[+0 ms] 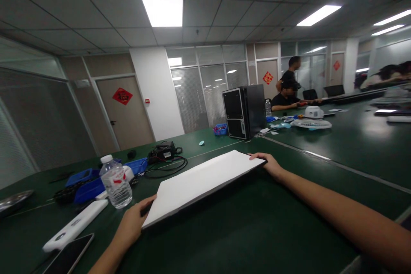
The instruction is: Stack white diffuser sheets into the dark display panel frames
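A flat rectangular panel (pixel 202 184) with a white upper face and a dark edge is held between both hands, tilted over the green table. My left hand (pixel 136 218) grips its near left end, where a bit of dark edge shows by the fingers. My right hand (pixel 265 163) is closed on the far right corner, with the fingers over the white face. The panel's underside is hidden, so I cannot tell whether it touches the table.
On the left are a water bottle (pixel 116 183), a white bar-shaped device (pixel 76 224), a phone (pixel 69 257) and blue trays (pixel 88 188). A black adapter with cables (pixel 165 152) lies behind the panel. Farther back are a computer case (pixel 245 111), a white fan (pixel 311 123) and people.
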Demonstrator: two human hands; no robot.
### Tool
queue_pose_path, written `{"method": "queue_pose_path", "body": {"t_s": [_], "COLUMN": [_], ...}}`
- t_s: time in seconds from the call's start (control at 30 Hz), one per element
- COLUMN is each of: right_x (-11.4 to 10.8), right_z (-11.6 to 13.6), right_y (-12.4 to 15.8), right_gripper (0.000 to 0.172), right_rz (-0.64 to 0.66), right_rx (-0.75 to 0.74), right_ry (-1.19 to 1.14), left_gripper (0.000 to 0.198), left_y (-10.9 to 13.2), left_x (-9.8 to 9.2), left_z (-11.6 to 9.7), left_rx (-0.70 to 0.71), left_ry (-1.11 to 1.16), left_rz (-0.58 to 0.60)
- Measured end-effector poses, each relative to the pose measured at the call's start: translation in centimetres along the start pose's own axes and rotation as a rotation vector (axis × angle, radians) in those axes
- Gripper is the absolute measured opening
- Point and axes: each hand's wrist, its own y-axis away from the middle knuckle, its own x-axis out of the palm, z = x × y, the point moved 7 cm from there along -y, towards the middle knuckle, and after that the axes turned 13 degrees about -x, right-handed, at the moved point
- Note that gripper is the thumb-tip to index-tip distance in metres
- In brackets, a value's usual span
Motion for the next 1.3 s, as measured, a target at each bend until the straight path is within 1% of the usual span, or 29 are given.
{"method": "queue_pose_path", "body": {"t_s": [0.1,0.17,0.3,0.37,0.4,0.47,0.57,0.63,0.67,0.7,0.73,0.87,0.97,1.03,1.1,1.2,1.23,1.3], "right_x": [0.1,-0.1,-0.9,-0.7,-0.3,1.2,4.8,6.5,7.0,7.1,7.0,5.4,4.2,3.0,1.3,-2.3,-3.7,-7.1], "right_z": [0.5,1.4,4.7,6.4,7.0,8.0,8.6,8.4,8.3,8.4,8.6,10.2,12.2,13.7,14.9,16.2,16.4,16.4], "right_y": [-0.1,0.0,0.5,0.9,1.0,1.4,2.5,3.3,3.5,3.6,3.5,1.9,0.9,0.9,1.7,4.1,5.1,7.2], "right_gripper": [0.028,0.026,0.025,0.027,0.028,0.029,0.033,0.034,0.033,0.033,0.032,0.030,0.030,0.031,0.032,0.031,0.032,0.038], "right_rz": [-0.007,-0.034,-0.121,-0.119,-0.093,0.031,0.326,0.475,0.510,0.513,0.489,0.324,0.286,0.274,0.260,0.215,0.183,0.044], "right_rx": [-0.045,-0.105,-0.299,-0.381,-0.417,-0.504,-0.660,-0.723,-0.736,-0.741,-0.739,-0.686,-0.648,-0.628,-0.621,-0.674,-0.699,-0.706], "right_ry": [0.066,0.129,0.291,0.351,0.378,0.458,0.614,0.648,0.639,0.625,0.609,0.636,0.736,0.832,0.937,1.049,1.069,1.059], "left_gripper": [0.055,0.055,0.055,0.056,0.056,0.054,0.048,0.045,0.044,0.044,0.044,0.043,0.046,0.049,0.052,0.053,0.053,0.053], "left_y": [0.6,0.9,1.3,1.6,1.7,2.2,2.9,3.2,3.2,3.3,3.2,2.9,2.5,2.1,1.7,1.0,0.9,0.7], "left_x": [-0.8,-1.1,-1.5,-1.7,-1.7,-1.7,-1.7,-1.9,-1.9,-1.9,-1.9,-1.4,-1.3,-1.2,-1.0,-0.6,-0.4,-0.1], "left_z": [-0.5,-0.8,-1.6,-2.2,-2.5,-3.4,-4.5,-5.0,-5.1,-5.2,-5.3,-5.0,-4.3,-3.6,-2.8,-1.6,-1.2,-0.8], "left_rx": [0.061,0.088,0.083,0.080,0.086,0.110,0.149,0.166,0.173,0.175,0.174,0.147,0.092,0.046,0.011,-0.035,-0.048,-0.058], "left_ry": [-0.021,-0.042,-0.096,-0.117,-0.125,-0.138,-0.151,-0.161,-0.167,-0.176,-0.187,-0.225,-0.224,-0.218,-0.208,-0.194,-0.190,-0.185], "left_rz": [-0.077,-0.130,-0.239,-0.280,-0.291,-0.297,-0.291,-0.299,-0.304,-0.304,-0.298,-0.251,-0.257,-0.268,-0.263,-0.233,-0.223,-0.210]}}
